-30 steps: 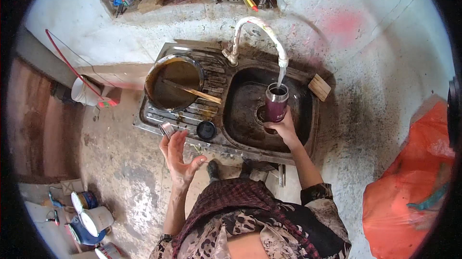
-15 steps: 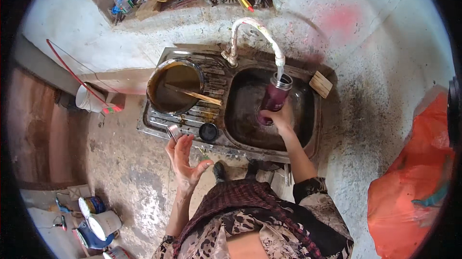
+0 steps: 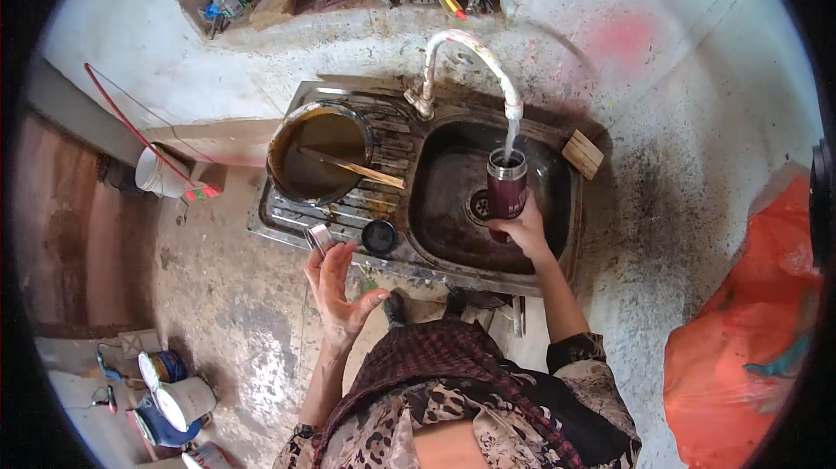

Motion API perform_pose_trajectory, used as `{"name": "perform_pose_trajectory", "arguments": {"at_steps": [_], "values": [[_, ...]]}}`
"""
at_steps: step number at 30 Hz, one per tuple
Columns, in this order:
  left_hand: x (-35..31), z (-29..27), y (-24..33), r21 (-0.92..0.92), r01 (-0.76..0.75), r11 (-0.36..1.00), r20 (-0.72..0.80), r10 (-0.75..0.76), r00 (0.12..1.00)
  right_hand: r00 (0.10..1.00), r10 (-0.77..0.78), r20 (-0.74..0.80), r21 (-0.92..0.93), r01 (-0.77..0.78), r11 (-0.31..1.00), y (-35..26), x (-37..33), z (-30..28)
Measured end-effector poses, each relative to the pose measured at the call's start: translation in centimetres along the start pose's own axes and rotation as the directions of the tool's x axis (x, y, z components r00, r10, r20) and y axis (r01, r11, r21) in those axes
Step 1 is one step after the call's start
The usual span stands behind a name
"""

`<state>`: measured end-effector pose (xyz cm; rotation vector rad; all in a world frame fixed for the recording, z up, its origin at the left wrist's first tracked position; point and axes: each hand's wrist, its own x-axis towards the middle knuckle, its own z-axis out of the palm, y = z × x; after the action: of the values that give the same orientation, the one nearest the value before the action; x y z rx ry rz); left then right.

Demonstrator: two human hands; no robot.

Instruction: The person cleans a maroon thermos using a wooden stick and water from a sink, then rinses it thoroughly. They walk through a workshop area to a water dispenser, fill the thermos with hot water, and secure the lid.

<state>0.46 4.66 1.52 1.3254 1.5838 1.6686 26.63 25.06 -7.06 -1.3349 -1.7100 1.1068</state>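
My right hand (image 3: 522,229) is wrapped round the lower part of a purple flask (image 3: 507,196) with a silvery, uncapped neck. I hold it nearly upright in the sink basin (image 3: 440,229), and water from the white curved tap (image 3: 475,42) runs into its mouth. My left hand (image 3: 335,286) is raised by the front edge of the drainboard, thumb apart. A small silvery ring-shaped piece (image 3: 320,238) sits at its fingertips, seemingly held between the fingers, which partly hide it. Just right of that hand, a round black lid (image 3: 379,236) lies on the drainboard (image 3: 287,221).
A bowl of brownish liquid (image 3: 274,164) with a wooden stick (image 3: 366,173) across it stands on the drainboard. A wood block (image 3: 583,155) lies at the sink's right rim. Tools crowd the ledge (image 3: 374,12) above. Orange sheeting (image 3: 731,338) hangs right; buckets (image 3: 187,401) stand lower left.
The flask has come nearer to me and stands more upright, its mouth now lower below the tap, with the falling water more visible. My left hand has shifted slightly right with the silvery piece.
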Motion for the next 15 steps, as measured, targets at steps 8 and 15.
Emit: {"name": "perform_pose_trajectory", "arguments": {"at_steps": [8,15], "values": [[-0.1,0.4,0.0,0.005,0.012,1.0,0.022,-0.012,1.0,0.98,-0.181,0.079,-0.803,0.17,0.572,-6.3,0.4,-8.1],[-0.1,0.8,-0.6,-0.071,0.016,0.997,0.038,-0.013,0.999,0.835,-0.464,0.297,-0.94,0.342,0.013,-12.4,-0.7,-12.7]]}}
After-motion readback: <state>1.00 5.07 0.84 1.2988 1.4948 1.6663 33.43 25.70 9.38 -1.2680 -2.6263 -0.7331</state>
